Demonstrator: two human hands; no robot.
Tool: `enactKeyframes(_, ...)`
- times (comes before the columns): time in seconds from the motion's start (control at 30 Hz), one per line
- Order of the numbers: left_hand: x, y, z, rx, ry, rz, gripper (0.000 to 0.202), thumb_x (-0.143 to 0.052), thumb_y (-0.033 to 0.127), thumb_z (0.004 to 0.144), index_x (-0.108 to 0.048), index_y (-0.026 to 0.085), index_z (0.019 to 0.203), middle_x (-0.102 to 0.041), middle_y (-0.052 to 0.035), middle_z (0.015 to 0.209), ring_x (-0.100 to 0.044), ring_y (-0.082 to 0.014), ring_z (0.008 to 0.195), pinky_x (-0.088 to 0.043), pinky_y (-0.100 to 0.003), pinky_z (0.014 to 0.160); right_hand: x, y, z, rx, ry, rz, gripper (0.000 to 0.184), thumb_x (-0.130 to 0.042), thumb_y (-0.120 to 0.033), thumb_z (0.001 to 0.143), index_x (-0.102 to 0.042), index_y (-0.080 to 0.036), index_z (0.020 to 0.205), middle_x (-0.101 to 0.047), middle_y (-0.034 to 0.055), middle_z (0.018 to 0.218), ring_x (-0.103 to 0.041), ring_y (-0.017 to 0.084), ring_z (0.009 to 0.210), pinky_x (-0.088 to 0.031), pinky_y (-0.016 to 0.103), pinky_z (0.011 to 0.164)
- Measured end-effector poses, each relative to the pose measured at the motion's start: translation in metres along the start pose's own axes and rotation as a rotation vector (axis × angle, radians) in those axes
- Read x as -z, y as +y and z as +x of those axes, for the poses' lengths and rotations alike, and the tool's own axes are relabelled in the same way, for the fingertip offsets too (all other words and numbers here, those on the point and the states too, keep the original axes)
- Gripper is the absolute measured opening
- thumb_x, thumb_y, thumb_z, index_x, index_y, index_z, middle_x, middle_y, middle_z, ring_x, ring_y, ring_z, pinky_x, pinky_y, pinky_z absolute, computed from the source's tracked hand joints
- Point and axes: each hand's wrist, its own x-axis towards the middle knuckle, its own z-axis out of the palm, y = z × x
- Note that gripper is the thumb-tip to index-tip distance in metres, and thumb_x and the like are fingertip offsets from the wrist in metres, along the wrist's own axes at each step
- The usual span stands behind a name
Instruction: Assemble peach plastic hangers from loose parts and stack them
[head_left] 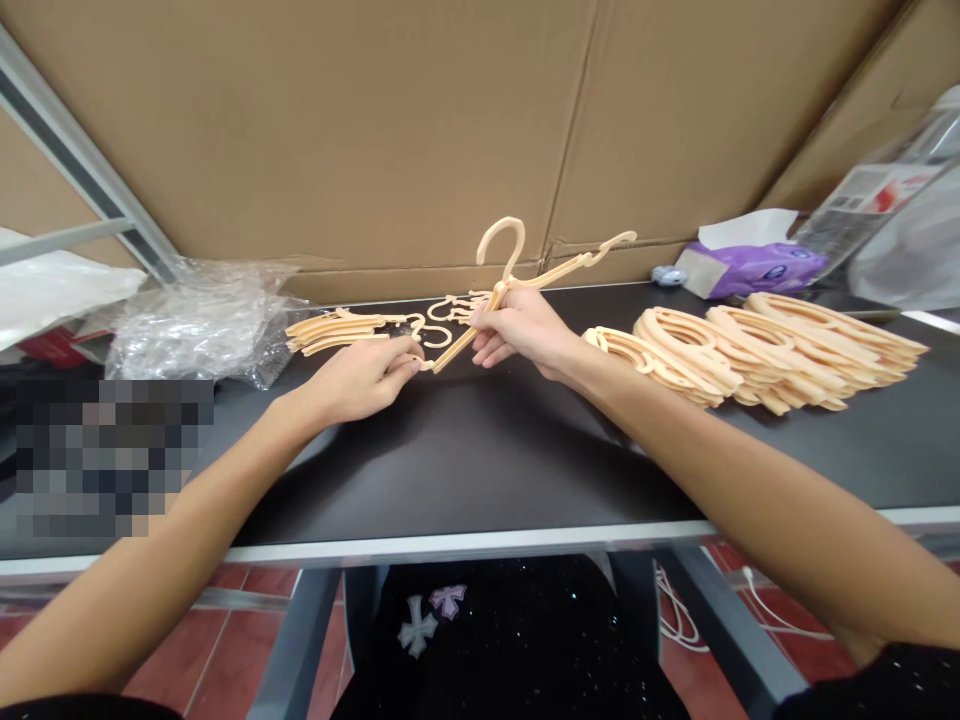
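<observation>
A cream-coloured plastic clothes hanger is held above the dark table, hook upward and tilted, one arm slanting down to the left. My right hand is closed around it just below the hook. At its lower left end is my left hand, thumb and fingers pinched on the tip; part of that grip is hidden. Behind my left hand lies a small stack of hanger pieces. Several loose hooks lie between the hands, partly covered by them. Beside my right forearm, several piles of hangers overlap in a row.
Crumpled clear plastic bags lie at the left, near a blurred patch. At the back right are a purple tissue pack and clear plastic packaging. A cardboard wall rises behind the table.
</observation>
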Motion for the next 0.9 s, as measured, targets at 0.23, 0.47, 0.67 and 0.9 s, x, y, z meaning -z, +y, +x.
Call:
enactKeyframes(0.23, 0.0001, -0.0001, 0.0000, -0.025, -0.019, 0.013, 0.035, -0.044, 0.038, 0.098, -0.073, 0.019, 0.103, -0.077, -0.0050, 0.095, -0.067, -0.0224, 0.086, -0.045, -0.033, 0.080, -0.0013, -0.0006, -0.0018, 0.002, -0.003, -0.001, 0.009, -0.055, -0.010, 0.086, -0.057, -0.017, 0.081, -0.063, 0.0040, 0.061, -0.068, 0.017, 0.052, -0.059, 0.026, 0.049)
enactKeyframes(0.47, 0.0003, -0.0005, 0.0000, -0.023, -0.012, 0.017, 0.038, -0.044, 0.039, 0.097, -0.075, 0.019, 0.105, -0.078, -0.0067, 0.101, -0.069, -0.0236, 0.090, -0.047, -0.033, 0.082, -0.0018, 0.0000, -0.0024, 0.000, -0.015, -0.009, 0.011, -0.053, -0.008, 0.086, -0.057, -0.017, 0.082, -0.064, 0.0039, 0.060, -0.069, 0.017, 0.053, -0.060, 0.026, 0.049)
enactKeyframes(0.67, 0.0025, 0.0002, 0.0000, -0.051, -0.029, -0.012, 0.038, -0.043, 0.039, 0.098, -0.076, 0.020, 0.104, -0.078, -0.0061, 0.099, -0.068, -0.0223, 0.087, -0.046, -0.032, 0.080, -0.0029, -0.0006, -0.0047, -0.001, -0.037, -0.010, 0.012, -0.054, -0.007, 0.088, -0.058, -0.016, 0.080, -0.064, 0.0035, 0.060, -0.069, 0.018, 0.052, -0.060, 0.027, 0.049)
enactKeyframes(0.9, 0.0013, -0.0012, 0.0003, -0.054, -0.072, -0.003, 0.038, -0.044, 0.039, 0.096, -0.076, 0.019, 0.099, -0.078, -0.0067, 0.099, -0.069, -0.0224, 0.086, -0.046, -0.032, 0.079, -0.0039, 0.0001, -0.0049, -0.005, -0.043, -0.021, 0.012, -0.055, -0.006, 0.087, -0.058, -0.016, 0.081, -0.064, 0.0037, 0.059, -0.070, 0.019, 0.052, -0.061, 0.027, 0.050)
